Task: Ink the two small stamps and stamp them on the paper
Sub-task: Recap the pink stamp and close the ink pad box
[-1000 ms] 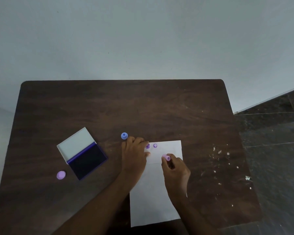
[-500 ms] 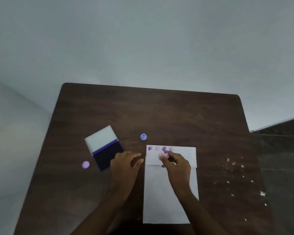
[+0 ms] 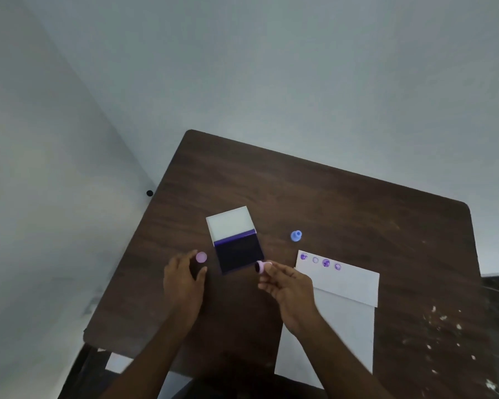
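Note:
My right hand pinches a small pink stamp by its fingertips, its dark face turned left, just right of the open ink pad. The pad's dark purple ink surface faces up and its white lid lies flipped back behind it. My left hand hovers with fingers apart beside a pink round cap lying on the table left of the pad. A small blue stamp stands upright behind the white paper. The paper bears several purple round prints along its top edge.
The dark wooden table stands against a pale wall. White flecks are scattered over its right part. The table's left edge runs close to my left hand, with floor below.
My right hand lifted the pink stamp off the paper and carried it left to the ink pad. My left hand left the paper and moved left to the pink cap. The view swung.

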Motion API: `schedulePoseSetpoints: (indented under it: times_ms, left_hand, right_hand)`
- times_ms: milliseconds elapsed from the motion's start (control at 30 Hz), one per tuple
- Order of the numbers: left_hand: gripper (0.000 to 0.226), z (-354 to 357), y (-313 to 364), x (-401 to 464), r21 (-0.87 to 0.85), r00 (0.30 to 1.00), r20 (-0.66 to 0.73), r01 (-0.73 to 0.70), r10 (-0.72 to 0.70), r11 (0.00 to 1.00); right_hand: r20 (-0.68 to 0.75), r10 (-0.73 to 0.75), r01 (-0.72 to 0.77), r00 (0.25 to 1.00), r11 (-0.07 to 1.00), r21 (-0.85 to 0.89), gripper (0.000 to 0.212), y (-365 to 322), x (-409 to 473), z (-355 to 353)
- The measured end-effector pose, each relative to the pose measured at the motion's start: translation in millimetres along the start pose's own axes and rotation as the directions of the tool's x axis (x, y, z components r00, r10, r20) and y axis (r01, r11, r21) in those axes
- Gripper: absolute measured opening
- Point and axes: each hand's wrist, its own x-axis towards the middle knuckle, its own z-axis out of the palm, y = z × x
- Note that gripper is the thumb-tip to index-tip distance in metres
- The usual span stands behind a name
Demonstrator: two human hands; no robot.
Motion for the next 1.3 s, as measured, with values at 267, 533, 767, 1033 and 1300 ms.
schedulePoseSetpoints:
  times_ms: [267,533,767,1033,1300]
  left_hand:
    - [0.046,-3,-14,15,0.073,0.995,0.08,-0.064,0.058,0.995]
    - [0.031,-5,-11,19,-0.026,0.993,0.113,-0.023,0.026,0.999]
    - [0.027,-24,3,12,-0.175,0.986,0.167,0.058,-0.028,0.983]
    - [0.042,-31,14,-9,-0.19,0.957,0.289,0.097,-0.039,0.977]
    - [0.046,-29,18,-14,-0.212,0.903,0.424,0.177,-0.072,0.961]
  right_hand:
    - [0.043,0.106,-0.107,0.993,0.994,0.028,0.021,15,1,33]
    - [0.02,0.119,-0.12,0.993,0.992,0.039,0.021,17,7,53]
    - [0.006,0.132,-0.132,0.991,0.99,0.05,0.023,21,8,65]
    - [0.021,0.118,-0.118,0.993,0.993,0.029,0.023,25,9,74]
    - [0.031,0.093,-0.094,0.995,0.995,0.026,0.024,26,8,79]
